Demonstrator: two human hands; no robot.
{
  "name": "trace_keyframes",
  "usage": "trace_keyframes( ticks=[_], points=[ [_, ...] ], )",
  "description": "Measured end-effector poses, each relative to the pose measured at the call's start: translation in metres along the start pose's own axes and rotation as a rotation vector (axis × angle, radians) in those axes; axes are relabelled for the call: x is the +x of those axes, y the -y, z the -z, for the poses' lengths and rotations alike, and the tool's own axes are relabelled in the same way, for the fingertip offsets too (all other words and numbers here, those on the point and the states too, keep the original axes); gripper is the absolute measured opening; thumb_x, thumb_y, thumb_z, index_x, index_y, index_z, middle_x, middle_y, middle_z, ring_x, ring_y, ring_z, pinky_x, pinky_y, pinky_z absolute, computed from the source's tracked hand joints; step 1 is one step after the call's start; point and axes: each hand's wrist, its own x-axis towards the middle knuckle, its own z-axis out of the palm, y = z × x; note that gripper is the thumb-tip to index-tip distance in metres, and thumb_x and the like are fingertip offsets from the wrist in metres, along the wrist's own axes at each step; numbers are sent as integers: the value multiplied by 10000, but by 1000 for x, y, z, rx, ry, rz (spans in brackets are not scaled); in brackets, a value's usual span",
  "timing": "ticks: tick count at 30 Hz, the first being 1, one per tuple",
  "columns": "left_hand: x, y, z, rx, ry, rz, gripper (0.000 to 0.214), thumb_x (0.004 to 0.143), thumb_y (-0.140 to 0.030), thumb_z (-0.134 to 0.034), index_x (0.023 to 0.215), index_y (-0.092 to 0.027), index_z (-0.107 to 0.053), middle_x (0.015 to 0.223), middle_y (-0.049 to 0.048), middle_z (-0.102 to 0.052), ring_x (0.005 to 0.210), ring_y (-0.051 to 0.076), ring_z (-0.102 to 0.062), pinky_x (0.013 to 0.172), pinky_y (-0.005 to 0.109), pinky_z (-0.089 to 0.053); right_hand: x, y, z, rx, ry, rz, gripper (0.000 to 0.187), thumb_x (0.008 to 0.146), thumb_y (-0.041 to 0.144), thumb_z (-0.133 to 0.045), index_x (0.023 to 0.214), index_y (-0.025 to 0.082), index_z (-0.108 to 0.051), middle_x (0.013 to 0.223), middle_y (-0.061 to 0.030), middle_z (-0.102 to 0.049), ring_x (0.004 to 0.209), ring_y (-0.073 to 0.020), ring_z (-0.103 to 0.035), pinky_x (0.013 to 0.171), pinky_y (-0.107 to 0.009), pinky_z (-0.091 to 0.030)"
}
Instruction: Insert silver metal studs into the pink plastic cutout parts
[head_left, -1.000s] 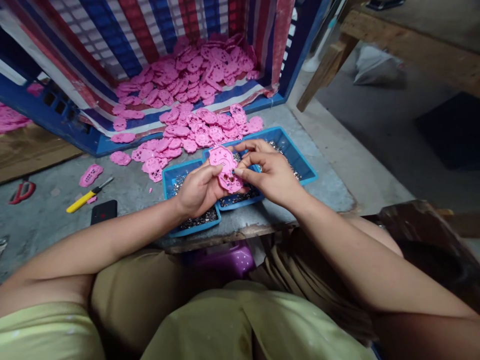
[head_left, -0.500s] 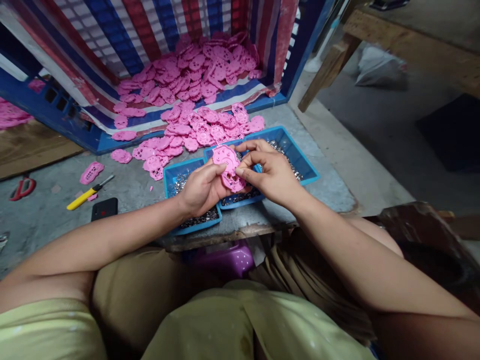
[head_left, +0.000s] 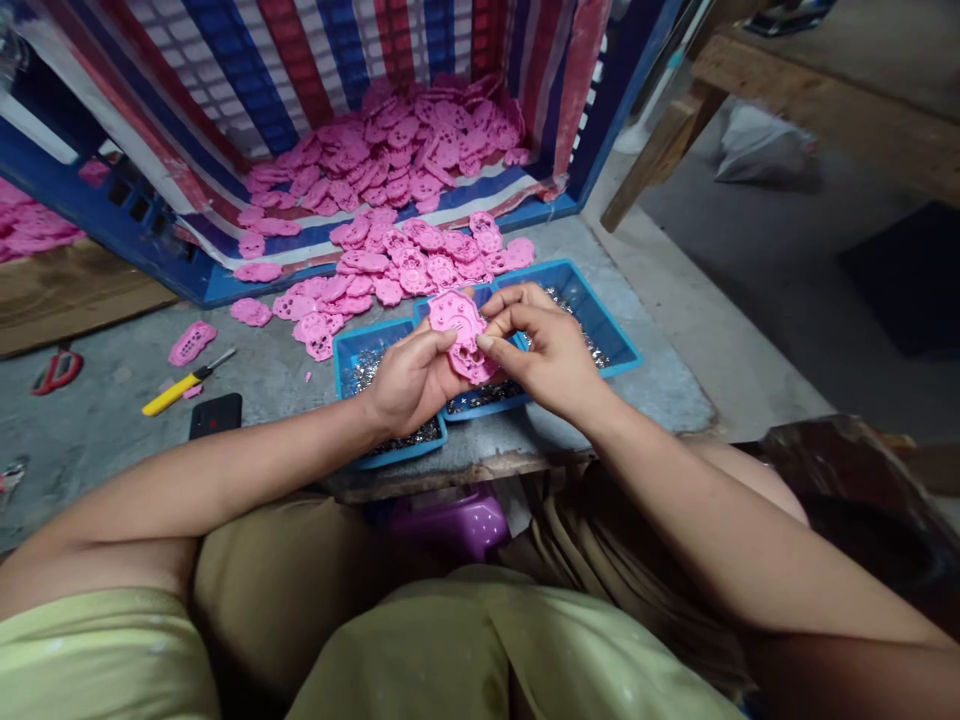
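My left hand (head_left: pixel 411 382) grips a pink moulded plastic piece (head_left: pixel 456 316) by its lower left side, thumb on top. The piece is oval with a wavy edge, holes and small raised posts. My right hand (head_left: pixel 553 345) is closed in a pinch at the piece's right edge; whatever lies between thumb and finger is too small to make out. Below the hands stand a left blue tray (head_left: pixel 341 350), a middle blue tray (head_left: pixel 480 411) and a right blue tray (head_left: pixel 626 345), with small shiny metal parts inside. The hands partly cover these trays.
A heap of pink pieces (head_left: pixel 397 150) spills from a crate lined with striped cloth (head_left: pixel 292 60) onto the grey tabletop (head_left: pixel 300 380). To the left lie a yellow-handled screwdriver (head_left: pixel 176 392), a black phone-like object (head_left: pixel 216 415) and a red-handled tool (head_left: pixel 58 370). A wooden table (head_left: pixel 787 80) stands at right.
The whole view has shifted slightly. Both hands stay at the pink piece in nearly the same pose, with the right fingers still pinched at its edge.
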Motion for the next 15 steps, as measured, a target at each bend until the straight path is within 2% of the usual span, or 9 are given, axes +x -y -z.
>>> trace_keyframes(
  ticks=[4,6,9,11,15],
  points=[
    [0,1,1,-2,1,-25,646,832,-102,-565,1459,-211,-451,1169,96,-718,1147,264,-690,1063,546,-538,-3,-1,-9,-9,-83,4,107,806,202,-657,731,221,-582,1058,-60,-649,1046,-235,-605,950,-434,-511],
    [1,-1,0,26,0,-39,672,798,-72,-593,1441,-214,-463,1123,82,-725,1124,261,-700,1058,546,-544,-3,-2,-13,49,-139,-35,101,779,236,-691,760,224,-592,1090,-66,-646,1049,-234,-608,901,-412,-530],
    [0,-5,-1,105,8,-44,715,719,-11,-643,1394,-197,-497,1049,62,-738,1033,250,-731,1043,536,-560,0,-7,-15,253,-187,-154,158,777,330,-725,803,222,-613,1064,-64,-659,947,-212,-632,816,-376,-547],
    [-1,-7,-2,152,37,-36,727,699,-4,-665,1382,-188,-497,1044,67,-751,966,244,-752,1023,525,-574,3,-13,-13,359,-218,-217,192,802,383,-716,837,221,-617,1030,-56,-673,883,-194,-638,821,-371,-546],
    [-1,-9,0,209,62,-61,745,719,-38,-688,1410,-184,-450,1045,89,-775,887,244,-773,944,483,-613,9,-32,-7,297,-244,-305,148,841,357,-648,880,220,-610,898,-30,-658,770,-173,-606,790,-358,-526]
  ],
)
